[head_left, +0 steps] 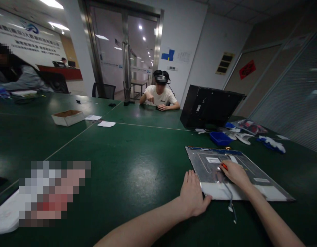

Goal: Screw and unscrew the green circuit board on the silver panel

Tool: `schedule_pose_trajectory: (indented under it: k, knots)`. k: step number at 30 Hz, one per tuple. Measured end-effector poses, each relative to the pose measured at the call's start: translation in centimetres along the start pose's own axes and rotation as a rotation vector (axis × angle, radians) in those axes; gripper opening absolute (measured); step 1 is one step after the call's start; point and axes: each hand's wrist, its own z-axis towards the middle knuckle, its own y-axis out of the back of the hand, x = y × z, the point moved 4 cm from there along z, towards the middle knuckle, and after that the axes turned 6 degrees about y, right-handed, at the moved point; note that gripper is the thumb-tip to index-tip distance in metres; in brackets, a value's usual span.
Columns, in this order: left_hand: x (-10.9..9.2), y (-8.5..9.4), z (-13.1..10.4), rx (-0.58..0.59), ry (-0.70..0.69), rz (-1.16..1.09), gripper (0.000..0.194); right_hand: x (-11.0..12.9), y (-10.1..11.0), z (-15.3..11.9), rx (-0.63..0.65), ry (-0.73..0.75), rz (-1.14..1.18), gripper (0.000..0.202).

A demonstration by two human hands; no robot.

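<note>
- Head view: a flat display panel (241, 171) lies back side up on the green bench (148, 140), towards the wearer's side and nearer the right edge than the left.
- Left hand (193, 195): palm down, fingers straight and together, thumb spread, at the panel's near left corner; it grips nothing. How hard it presses cannot be told.
- Right hand (235, 175): curled over the panel's middle, thumb and fingers pinched on a small orange-red piece (224, 166), perhaps a tool handle; its tip is not clear.
- A slip of that piece could scratch or pierce the panel's backing, most likely if it is pushed hard at a slant.
- A grey cable (230, 192) crosses the near white strip (217, 190), its ends loose on the bench; a wrist catching it could strain its joint.
- Uneven weight on the near left corner could flex the thin panel or make it skid.
- Beyond the far edge sits a blue tray (221, 140), with a black monitor housing (212, 109) behind; if the panel slid that way, its exposed circuit strip (202, 149) could knock the tray.
</note>
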Motion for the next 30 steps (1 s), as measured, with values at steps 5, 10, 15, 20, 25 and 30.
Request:
schedule_pose_trajectory:
  k: [5, 10, 15, 20, 25, 30]
  knots:
    - [-0.4, -0.4, 1.8, -0.032, -0.077, -0.036, 0.094, -2.2, 1.4, -2.6, -0.015, -0.038, 0.023, 0.037]
    - [-0.3, -0.6, 3.4, -0.05, -0.139, -0.019, 0.095, -5.4, 1.5, -6.3, 0.04, -0.074, 0.071, 0.035]
    - [-0.4, -0.9, 4.2, -0.079, -0.163, 0.0, 0.098, -7.0, 0.7, -6.7, -0.013, -0.089, 0.069, 0.042]
    - [-0.3, -1.1, 4.7, -0.104, -0.181, 0.03, 0.093, -8.1, 0.3, -6.9, -0.043, -0.053, 0.059, 0.044]
    - [-0.2, -1.0, 5.0, -0.058, -0.18, 0.021, 0.088, -8.9, -0.1, -7.5, -0.077, -0.123, -0.006, 0.054]
    - [-0.1, -1.0, 5.4, -0.042, -0.173, 0.021, 0.086, -8.5, 0.3, -7.0, -0.047, -0.128, -0.027, 0.045]
